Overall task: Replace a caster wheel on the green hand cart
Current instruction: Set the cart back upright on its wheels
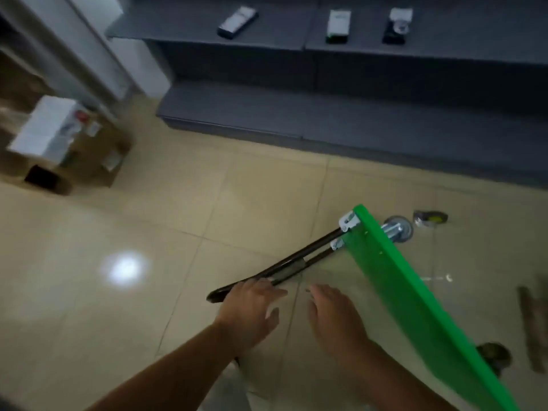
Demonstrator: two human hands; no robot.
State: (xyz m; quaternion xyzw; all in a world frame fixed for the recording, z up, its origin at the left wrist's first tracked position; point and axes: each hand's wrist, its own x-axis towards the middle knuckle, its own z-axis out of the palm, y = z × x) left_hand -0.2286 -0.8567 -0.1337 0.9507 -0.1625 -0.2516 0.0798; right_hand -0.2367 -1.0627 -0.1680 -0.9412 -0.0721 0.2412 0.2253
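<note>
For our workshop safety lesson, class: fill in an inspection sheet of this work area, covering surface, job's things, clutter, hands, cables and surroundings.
Surface: glossy beige tiled floor, lamp glare.
Job's things: green hand cart tipped on edge, black handle jutting left; mounted caster wheel at far end; loose caster on floor beyond.
Clutter: blurred brown object at right, unidentifiable.
Hands: left hand open over handle; right hand open beside deck.
Cables: nothing seen.
Surroundings: grey shelving with small boxes; cardboard boxes at left.
</note>
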